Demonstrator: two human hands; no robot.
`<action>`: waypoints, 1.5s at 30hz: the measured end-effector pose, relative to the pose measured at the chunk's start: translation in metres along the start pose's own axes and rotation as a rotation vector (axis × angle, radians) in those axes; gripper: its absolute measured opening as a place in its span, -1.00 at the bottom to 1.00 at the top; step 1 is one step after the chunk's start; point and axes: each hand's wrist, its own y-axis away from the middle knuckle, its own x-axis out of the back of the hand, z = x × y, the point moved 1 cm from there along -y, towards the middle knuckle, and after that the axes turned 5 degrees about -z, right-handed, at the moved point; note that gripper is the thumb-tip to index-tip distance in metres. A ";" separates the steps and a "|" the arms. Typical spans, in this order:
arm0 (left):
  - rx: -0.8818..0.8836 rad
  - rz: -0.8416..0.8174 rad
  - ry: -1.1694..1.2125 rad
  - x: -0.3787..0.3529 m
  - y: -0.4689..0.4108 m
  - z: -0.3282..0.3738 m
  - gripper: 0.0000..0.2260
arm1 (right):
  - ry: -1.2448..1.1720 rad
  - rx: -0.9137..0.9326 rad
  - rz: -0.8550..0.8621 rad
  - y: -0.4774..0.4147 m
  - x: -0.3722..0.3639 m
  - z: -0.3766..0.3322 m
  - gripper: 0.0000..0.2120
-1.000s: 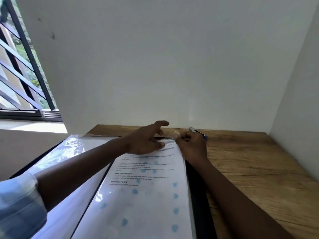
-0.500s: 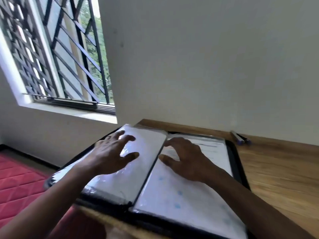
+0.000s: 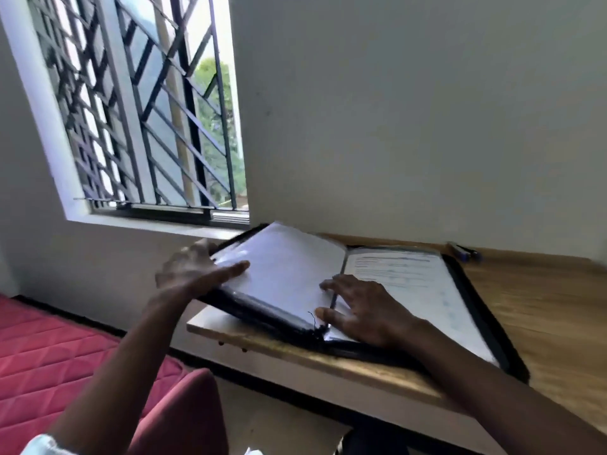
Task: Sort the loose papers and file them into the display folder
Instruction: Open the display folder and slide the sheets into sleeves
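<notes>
A black display folder (image 3: 486, 310) lies open on the wooden desk (image 3: 542, 307). Its left half (image 3: 285, 267), a stack of clear sleeves with white sheets, is raised off the desk and overhangs the desk's left edge. My left hand (image 3: 193, 270) grips that half's outer edge, thumb on top and fingers underneath. My right hand (image 3: 358, 307) rests flat with spread fingers near the spine, on the right-hand sleeve that holds a printed sheet (image 3: 404, 274) with blue marks.
Two pens (image 3: 464, 251) lie at the back of the desk by the white wall. A barred window (image 3: 147, 110) is at the left. A red mattress (image 3: 49, 349) lies on the floor below, and a maroon chair back (image 3: 184, 408) is near me.
My view swung left and pulled back. My left hand slid from the top of the left page to its outer edge and lifted that half. My right hand stays near the spine.
</notes>
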 end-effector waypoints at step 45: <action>-0.738 -0.381 -0.148 -0.095 0.068 0.248 -0.20 | 0.053 -0.864 0.161 0.102 0.026 0.088 -0.62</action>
